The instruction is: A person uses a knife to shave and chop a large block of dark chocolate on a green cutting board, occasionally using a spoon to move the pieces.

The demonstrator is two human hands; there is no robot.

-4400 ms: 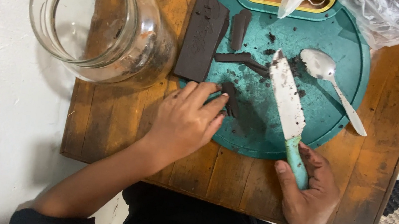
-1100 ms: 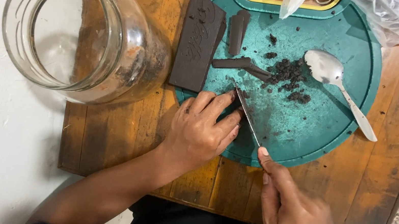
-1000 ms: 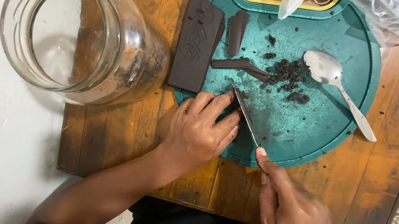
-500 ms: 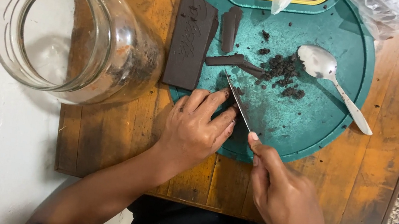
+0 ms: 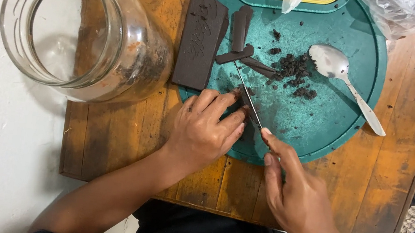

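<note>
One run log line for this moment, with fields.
left hand: pins chocolate piece | right hand: holds knife, edge down | cutting board: crumbs, spoon

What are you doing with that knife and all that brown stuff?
A person is cutting dark chocolate on a round green cutting board. The left hand presses down a chocolate piece while the right hand holds a knife with its blade on edge beside those fingers. A pile of chopped bits lies next to a metal spoon. A big chocolate slab and a few strips wait on the board. An open glass jar stands on the wooden table.
</note>
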